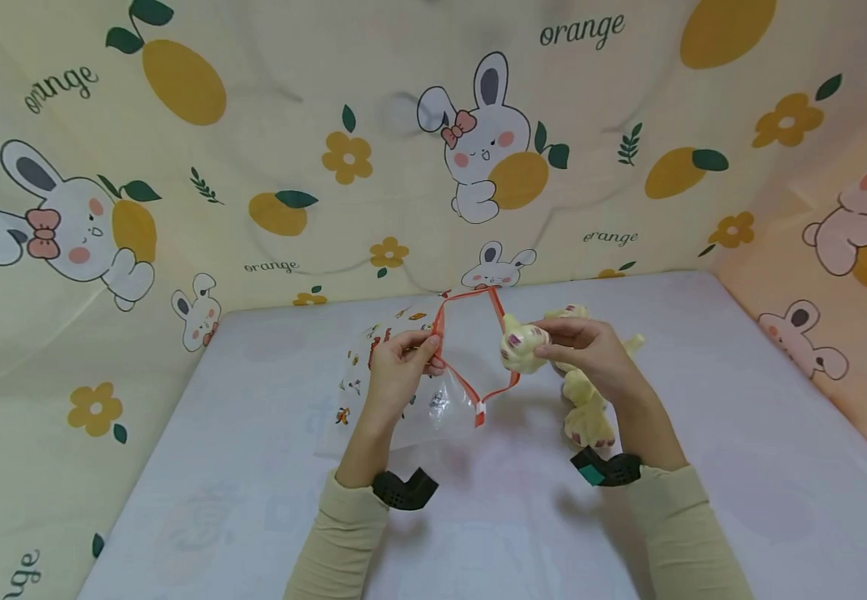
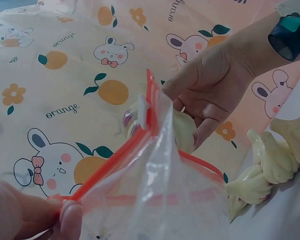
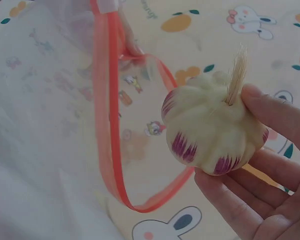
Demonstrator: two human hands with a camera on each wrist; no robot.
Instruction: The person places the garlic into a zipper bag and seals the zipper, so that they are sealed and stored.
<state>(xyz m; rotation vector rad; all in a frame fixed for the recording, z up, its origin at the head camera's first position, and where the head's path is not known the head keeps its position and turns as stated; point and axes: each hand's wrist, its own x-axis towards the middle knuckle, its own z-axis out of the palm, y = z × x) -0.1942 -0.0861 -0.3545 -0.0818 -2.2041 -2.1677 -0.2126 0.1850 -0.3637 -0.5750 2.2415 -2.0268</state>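
Pinching the red strip (image 1: 497, 304) at the mouth of a clear plastic bag (image 1: 424, 412), the left hand (image 1: 403, 367) has its thumb and fingertips pressed together with only that thin edge between them. The mouth gapes wide toward the right hand, and a white slider (image 1: 479, 408) sits at the near corner of the strip.

Grasping a garlic bulb (image 1: 523, 346), the right hand (image 1: 589, 354) has its digits parted by the bulb's width, the tips pressing it from opposite sides while the palm stands apart from it. In the right wrist view the bulb shows purple streaks and a dry, straw-like stem (image 3: 236, 75) pointing upward beside one fingertip.

That bulb is held up at the bag's mouth, overlapping the right side of the red strip in the head view; whether they touch, I cannot tell. More garlic bulbs (image 1: 589, 421) lie close together on the white table (image 1: 216, 500), just under and beside the right hand, partly hidden by it.
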